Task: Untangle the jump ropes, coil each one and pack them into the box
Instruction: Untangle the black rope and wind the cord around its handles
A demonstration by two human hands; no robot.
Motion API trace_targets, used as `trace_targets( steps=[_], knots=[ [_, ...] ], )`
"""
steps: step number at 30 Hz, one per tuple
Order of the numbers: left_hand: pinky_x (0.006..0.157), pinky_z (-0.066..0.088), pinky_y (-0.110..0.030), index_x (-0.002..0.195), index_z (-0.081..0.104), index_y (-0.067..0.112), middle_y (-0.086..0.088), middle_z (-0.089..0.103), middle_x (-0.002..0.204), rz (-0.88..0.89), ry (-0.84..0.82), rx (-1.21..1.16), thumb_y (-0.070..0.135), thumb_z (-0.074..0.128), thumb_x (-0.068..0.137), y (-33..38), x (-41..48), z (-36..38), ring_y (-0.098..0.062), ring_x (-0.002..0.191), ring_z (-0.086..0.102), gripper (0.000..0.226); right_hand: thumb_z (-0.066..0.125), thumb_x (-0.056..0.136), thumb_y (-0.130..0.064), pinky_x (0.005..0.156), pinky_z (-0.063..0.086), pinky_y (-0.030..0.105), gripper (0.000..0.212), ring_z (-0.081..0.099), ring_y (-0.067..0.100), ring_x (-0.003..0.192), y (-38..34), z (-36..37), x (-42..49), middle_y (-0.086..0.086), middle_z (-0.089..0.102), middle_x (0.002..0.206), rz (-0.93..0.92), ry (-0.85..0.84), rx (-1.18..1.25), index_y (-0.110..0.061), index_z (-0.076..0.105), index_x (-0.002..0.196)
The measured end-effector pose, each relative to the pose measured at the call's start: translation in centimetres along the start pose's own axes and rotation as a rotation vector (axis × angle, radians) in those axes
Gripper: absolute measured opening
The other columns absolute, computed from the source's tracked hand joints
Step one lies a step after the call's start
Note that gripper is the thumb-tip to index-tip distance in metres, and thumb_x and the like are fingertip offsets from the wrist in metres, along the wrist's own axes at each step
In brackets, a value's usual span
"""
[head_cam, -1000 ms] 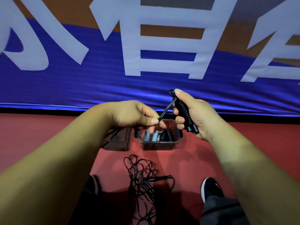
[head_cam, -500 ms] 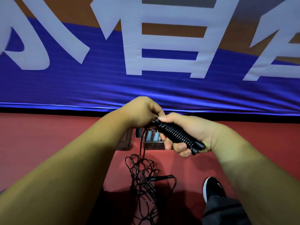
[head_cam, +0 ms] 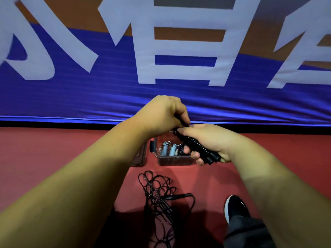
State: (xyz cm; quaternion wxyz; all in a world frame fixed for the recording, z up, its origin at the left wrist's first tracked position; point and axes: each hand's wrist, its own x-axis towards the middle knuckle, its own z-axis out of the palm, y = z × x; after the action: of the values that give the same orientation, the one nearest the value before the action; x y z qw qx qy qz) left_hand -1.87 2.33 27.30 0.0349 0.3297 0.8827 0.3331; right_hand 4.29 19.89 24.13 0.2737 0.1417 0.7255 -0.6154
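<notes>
Packed: coiled ropes, pale blue handles (head_cam: 165, 149), inside clear box (head_cam: 172, 161) on floor (head_cam: 53, 158).
In hand: black ribbed handles (head_cam: 198, 148), right hand (head_cam: 213, 140) fingers (head_cam: 195, 155) curled round; left hand (head_cam: 161, 115) pinching handle top.
Outstanding: tangled black rope (head_cam: 157, 194), near feet.
Judged roughly midway.

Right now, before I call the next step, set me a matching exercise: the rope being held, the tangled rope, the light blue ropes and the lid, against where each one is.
Things:
1. wound black jump rope
2. tangled black jump rope
3. light blue coiled ropes
4. lid

Places:
A. inside the clear box
B. loose on the red floor, nearest the person
C. gripped in the right hand, the left hand pinching its top end
D. on the floor, left of the box

Pairs: 1-C, 2-B, 3-A, 4-D
</notes>
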Motion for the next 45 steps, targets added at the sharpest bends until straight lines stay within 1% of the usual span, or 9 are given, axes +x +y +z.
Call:
trace_targets(
  steps=[7, 13, 19, 22, 26, 29, 32, 39, 45],
  knots=[
    [0.086, 0.056, -0.018, 0.106, 0.080, 0.032, 0.015, 0.076, 0.095, -0.099, -0.063, -0.003, 0.003, 0.080, 0.084, -0.2, 0.2, -0.6, 0.007, 0.090, 0.069, 0.036, 0.060, 0.108, -0.034, 0.053, 0.048, 0.033, 0.017, 0.048, 0.021, 0.049, 0.2, -0.8, 0.7, 0.012, 0.057, 0.077, -0.086, 0.103, 0.118, -0.019, 0.052, 0.104],
    [0.064, 0.047, -0.025, 0.104, 0.063, 0.024, 0.010, 0.068, 0.086, -0.136, -0.085, 0.117, 0.009, 0.091, 0.074, 0.0, 0.3, -0.1, -0.008, 0.079, 0.064, 0.044, 0.057, 0.104, -0.025, 0.054, 0.045, 0.034, 0.011, 0.048, 0.022, 0.052, 0.2, -0.8, 1.2, 0.012, 0.054, 0.080, -0.115, 0.102, 0.224, -0.016, 0.052, 0.107],
    [0.061, 0.044, -0.026, 0.102, 0.060, 0.025, 0.005, 0.068, 0.078, -0.200, 0.014, 0.008, 0.018, 0.093, 0.074, -0.4, -0.1, 0.4, -0.011, 0.071, 0.063, 0.044, 0.061, 0.094, -0.066, 0.053, 0.042, 0.032, 0.047, 0.046, 0.021, 0.052, -0.1, -0.7, 1.2, 0.006, 0.054, 0.077, -0.129, 0.125, 0.297, -0.022, 0.061, 0.110],
    [0.064, 0.043, -0.026, 0.097, 0.067, 0.022, 0.008, 0.065, 0.078, -0.272, -0.004, -0.032, 0.028, 0.084, 0.087, -0.4, -0.1, 0.7, -0.009, 0.069, 0.058, 0.020, 0.055, 0.103, -0.064, 0.053, 0.042, 0.032, 0.040, 0.046, 0.021, 0.051, -0.2, -0.8, 1.3, 0.007, 0.054, 0.079, -0.174, 0.181, 0.276, -0.026, 0.060, 0.112],
    [0.072, 0.057, -0.037, 0.097, 0.063, 0.012, -0.006, 0.068, 0.088, -0.363, -0.157, -0.471, 0.029, 0.068, 0.101, -0.7, -0.7, 1.0, -0.017, 0.074, 0.064, 0.019, 0.053, 0.106, -0.059, 0.054, 0.043, 0.032, 0.032, 0.047, 0.018, 0.052, -0.6, -0.6, 1.2, 0.006, 0.055, 0.082, -0.259, 0.220, 0.233, -0.028, 0.059, 0.107],
    [0.055, 0.044, -0.033, 0.102, 0.056, 0.012, -0.011, 0.061, 0.086, -0.382, -0.208, -0.820, 0.034, 0.058, 0.107, -0.5, -0.9, 0.8, -0.016, 0.056, 0.049, 0.023, 0.051, 0.107, -0.058, 0.052, 0.044, 0.032, 0.037, 0.046, 0.017, 0.052, -0.8, -0.7, 1.0, 0.006, 0.055, 0.082, -0.311, 0.236, 0.218, -0.023, 0.060, 0.116],
    [0.050, 0.023, -0.027, 0.095, 0.056, 0.016, -0.003, 0.052, 0.076, -0.355, -0.157, -0.903, 0.035, 0.053, 0.109, -0.7, -0.6, 0.2, -0.010, 0.052, 0.029, 0.024, 0.052, 0.109, -0.054, 0.051, 0.044, 0.032, 0.034, 0.046, 0.018, 0.052, -0.9, -1.0, 0.8, 0.007, 0.055, 0.081, -0.351, 0.234, 0.224, -0.021, 0.057, 0.115],
    [0.052, 0.023, -0.024, 0.101, 0.059, 0.012, -0.001, 0.056, 0.078, -0.374, -0.146, -0.992, 0.034, 0.055, 0.107, -1.2, -0.7, -0.4, -0.010, 0.057, 0.031, 0.023, 0.056, 0.108, -0.048, 0.053, 0.043, 0.033, 0.038, 0.046, 0.019, 0.054, -0.9, -1.4, 0.4, 0.008, 0.056, 0.080, -0.405, 0.178, 0.260, -0.016, 0.057, 0.129],
    [0.038, 0.036, -0.012, 0.077, 0.052, 0.021, 0.009, 0.045, 0.059, -0.714, -0.319, -1.283, 0.049, 0.053, 0.103, -1.3, -0.9, 0.6, -0.001, 0.042, 0.041, 0.039, 0.057, 0.109, -0.041, 0.054, 0.044, 0.035, 0.032, 0.047, 0.021, 0.057, -0.8, -1.8, 0.4, 0.009, 0.057, 0.084, -0.469, 0.153, 0.208, -0.015, 0.057, 0.128]
  ],
)
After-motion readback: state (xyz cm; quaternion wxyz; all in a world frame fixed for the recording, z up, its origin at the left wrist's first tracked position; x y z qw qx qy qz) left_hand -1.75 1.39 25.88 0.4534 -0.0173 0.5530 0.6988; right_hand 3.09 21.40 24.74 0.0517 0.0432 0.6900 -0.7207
